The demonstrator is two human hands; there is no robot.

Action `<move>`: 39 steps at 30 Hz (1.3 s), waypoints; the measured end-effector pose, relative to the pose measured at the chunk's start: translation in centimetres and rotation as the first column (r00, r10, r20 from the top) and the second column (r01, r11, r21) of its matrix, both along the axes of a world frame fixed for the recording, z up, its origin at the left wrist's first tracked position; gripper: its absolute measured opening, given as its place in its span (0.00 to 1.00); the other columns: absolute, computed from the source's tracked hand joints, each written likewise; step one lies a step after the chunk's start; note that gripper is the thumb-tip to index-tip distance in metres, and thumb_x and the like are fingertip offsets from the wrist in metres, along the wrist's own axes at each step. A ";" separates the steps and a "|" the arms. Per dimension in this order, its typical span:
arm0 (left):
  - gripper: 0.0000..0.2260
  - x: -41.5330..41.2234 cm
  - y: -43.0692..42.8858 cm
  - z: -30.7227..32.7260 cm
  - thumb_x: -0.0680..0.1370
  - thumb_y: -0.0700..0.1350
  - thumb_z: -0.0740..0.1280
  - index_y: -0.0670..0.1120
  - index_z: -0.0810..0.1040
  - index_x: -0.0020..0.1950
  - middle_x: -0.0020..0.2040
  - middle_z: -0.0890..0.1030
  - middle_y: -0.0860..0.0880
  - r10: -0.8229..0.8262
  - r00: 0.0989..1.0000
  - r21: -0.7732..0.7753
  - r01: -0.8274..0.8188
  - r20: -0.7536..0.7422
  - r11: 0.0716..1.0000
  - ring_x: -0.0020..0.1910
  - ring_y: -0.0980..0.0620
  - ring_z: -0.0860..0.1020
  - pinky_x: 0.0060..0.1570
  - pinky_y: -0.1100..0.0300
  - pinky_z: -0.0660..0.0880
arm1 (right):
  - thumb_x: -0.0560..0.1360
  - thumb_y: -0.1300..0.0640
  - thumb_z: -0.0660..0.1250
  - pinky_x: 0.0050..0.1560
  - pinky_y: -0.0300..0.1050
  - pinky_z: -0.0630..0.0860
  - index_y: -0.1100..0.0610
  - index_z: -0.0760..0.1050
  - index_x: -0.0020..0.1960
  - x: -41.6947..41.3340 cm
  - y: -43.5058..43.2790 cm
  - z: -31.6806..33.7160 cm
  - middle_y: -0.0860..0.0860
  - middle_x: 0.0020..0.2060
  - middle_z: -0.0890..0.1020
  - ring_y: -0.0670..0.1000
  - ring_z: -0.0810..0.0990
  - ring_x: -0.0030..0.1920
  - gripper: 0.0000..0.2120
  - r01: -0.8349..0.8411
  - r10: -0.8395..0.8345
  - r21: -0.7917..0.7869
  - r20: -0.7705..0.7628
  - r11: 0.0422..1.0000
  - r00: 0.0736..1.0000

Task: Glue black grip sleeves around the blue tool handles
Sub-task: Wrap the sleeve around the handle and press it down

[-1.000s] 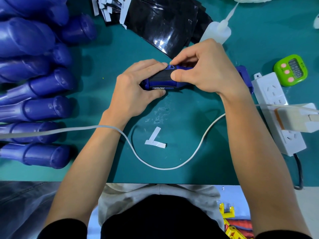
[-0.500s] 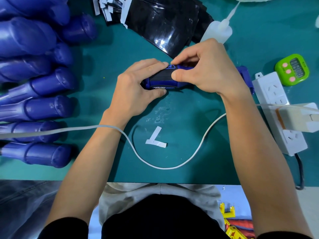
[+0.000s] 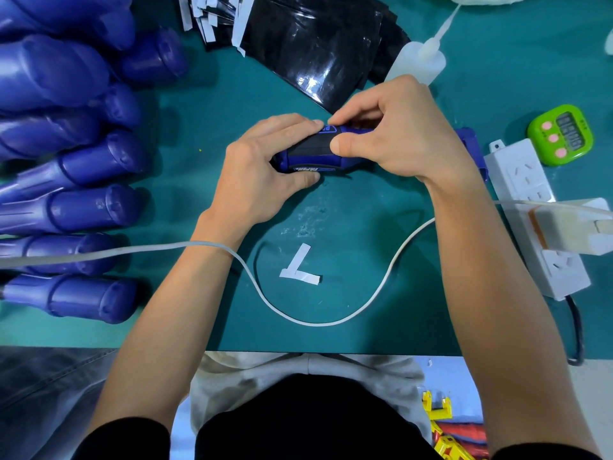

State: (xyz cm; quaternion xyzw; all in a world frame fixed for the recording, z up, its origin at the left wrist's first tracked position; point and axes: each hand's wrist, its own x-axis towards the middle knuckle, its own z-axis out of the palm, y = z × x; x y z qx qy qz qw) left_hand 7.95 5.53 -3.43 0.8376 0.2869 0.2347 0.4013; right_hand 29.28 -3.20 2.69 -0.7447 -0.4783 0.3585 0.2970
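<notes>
A blue tool handle [image 3: 345, 158] lies sideways at the middle of the green mat, with a black grip sleeve [image 3: 310, 146] wrapped around its left part. My left hand [image 3: 262, 174] grips the handle's left end, fingers over the top and thumb underneath. My right hand [image 3: 394, 134] holds the middle of the handle, its thumb and forefinger pressing on the sleeve's right edge. The handle's right end [image 3: 471, 144] sticks out past my right wrist. A pile of glossy black sleeves [image 3: 315, 38] lies at the back. A white glue bottle [image 3: 421, 58] stands right of that pile.
Several bare blue handles [image 3: 76, 207] are stacked along the left. A white cable [image 3: 315, 323] loops across the mat near the front edge. Two white paper strips [image 3: 298, 267] lie inside the loop. A white power strip [image 3: 537, 220] and a green timer [image 3: 560, 134] sit at right.
Almost nothing has moved; both hands stay clamped on the handle, and my right thumb has shifted slightly along the sleeve.
</notes>
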 end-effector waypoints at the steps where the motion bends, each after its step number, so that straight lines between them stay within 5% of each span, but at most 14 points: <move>1: 0.28 0.0 0.0 0.0 0.68 0.42 0.83 0.48 0.83 0.67 0.62 0.80 0.59 0.004 1.000 0.000 -0.004 -0.001 1.000 0.61 0.54 0.79 0.64 0.56 0.75 | 0.70 0.56 0.80 0.52 0.43 0.83 0.50 0.88 0.52 0.1 0.0 0.1 0.42 0.42 0.88 0.42 0.87 0.44 0.11 -0.008 0.008 -0.010 -0.018 1.000 1.000; 9: 0.28 0.0 0.0 -0.1 0.67 0.42 0.83 0.50 0.83 0.67 0.62 0.79 0.62 0.003 1.000 0.002 -0.003 0.013 1.000 0.62 0.56 0.79 0.64 0.58 0.75 | 0.77 0.52 0.68 0.57 0.51 0.81 0.47 0.88 0.55 0.5 -0.5 -0.1 0.44 0.45 0.89 0.45 0.86 0.49 0.12 -0.021 0.020 -0.007 -0.070 1.000 0.997; 12: 0.28 0.1 0.0 -0.1 0.67 0.41 0.83 0.49 0.83 0.67 0.62 0.78 0.66 -0.006 1.000 0.008 0.006 0.016 1.000 0.61 0.56 0.79 0.64 0.61 0.74 | 0.78 0.60 0.65 0.55 0.55 0.80 0.51 0.87 0.55 0.1 -0.9 -0.4 0.52 0.47 0.89 0.57 0.85 0.50 0.14 0.116 -0.097 0.164 -0.121 0.980 0.988; 15: 0.28 0.1 0.0 -0.1 0.67 0.41 0.83 0.49 0.83 0.67 0.62 0.77 0.66 -0.005 1.000 0.004 0.005 0.012 1.000 0.61 0.56 0.79 0.64 0.62 0.73 | 0.77 0.70 0.61 0.47 0.49 0.78 0.59 0.85 0.53 -0.9 -2.4 -0.7 0.51 0.47 0.88 0.54 0.83 0.44 0.15 0.221 -0.174 0.360 -0.158 0.907 0.972; 17: 0.28 0.1 0.1 0.1 0.67 0.41 0.83 0.49 0.83 0.66 0.62 0.78 0.66 -0.005 1.000 0.009 0.005 0.007 1.000 0.61 0.57 0.79 0.64 0.62 0.73 | 0.77 0.72 0.60 0.52 0.44 0.76 0.61 0.83 0.51 -1.8 -3.5 -0.9 0.50 0.46 0.87 0.49 0.83 0.48 0.14 0.173 -0.151 0.419 -0.087 0.891 0.985; 22: 0.27 0.2 0.1 0.1 0.67 0.42 0.83 0.50 0.83 0.66 0.61 0.78 0.65 -0.010 1.000 0.019 0.010 0.002 1.000 0.60 0.57 0.79 0.64 0.60 0.74 | 0.77 0.69 0.63 0.59 0.50 0.77 0.58 0.83 0.49 -3.1 -3.4 -0.9 0.50 0.51 0.84 0.52 0.81 0.58 0.12 0.001 -0.087 0.463 0.165 0.886 0.982; 26: 0.23 0.5 0.1 0.3 0.68 0.41 0.82 0.50 0.84 0.61 0.58 0.83 0.58 -0.026 1.000 -0.010 0.026 -0.004 1.000 0.57 0.55 0.79 0.59 0.61 0.74 | 0.78 0.68 0.65 0.66 0.41 0.72 0.56 0.85 0.51 -4.2 -3.0 -0.7 0.52 0.60 0.82 0.53 0.78 0.63 0.12 -0.125 0.041 0.366 0.230 0.922 0.972; 31: 0.21 0.6 0.1 0.3 0.68 0.41 0.81 0.51 0.85 0.60 0.57 0.84 0.57 0.006 1.000 -0.015 -0.006 -0.010 1.000 0.55 0.57 0.79 0.56 0.68 0.71 | 0.79 0.68 0.66 0.70 0.47 0.70 0.57 0.85 0.52 -4.9 -2.4 -0.9 0.55 0.64 0.81 0.56 0.76 0.66 0.12 -0.204 0.129 0.318 0.240 0.926 0.962; 36: 0.22 0.5 0.0 0.7 0.69 0.41 0.79 0.50 0.85 0.62 0.61 0.83 0.59 0.003 1.000 -0.029 -0.004 -0.019 1.000 0.60 0.59 0.80 0.60 0.68 0.71 | 0.80 0.69 0.66 0.70 0.49 0.71 0.58 0.86 0.51 -5.3 -2.4 -1.2 0.58 0.64 0.81 0.60 0.77 0.64 0.12 -0.246 0.130 0.353 0.322 0.903 0.938; 39: 0.20 0.4 -0.1 1.0 0.69 0.39 0.77 0.49 0.85 0.60 0.56 0.85 0.55 0.010 1.000 -0.026 -0.010 -0.021 1.000 0.56 0.56 0.80 0.57 0.63 0.75 | 0.77 0.72 0.67 0.70 0.51 0.71 0.61 0.85 0.48 -5.8 -2.1 -1.4 0.60 0.56 0.85 0.54 0.76 0.63 0.11 -0.277 0.073 0.440 0.425 0.854 0.902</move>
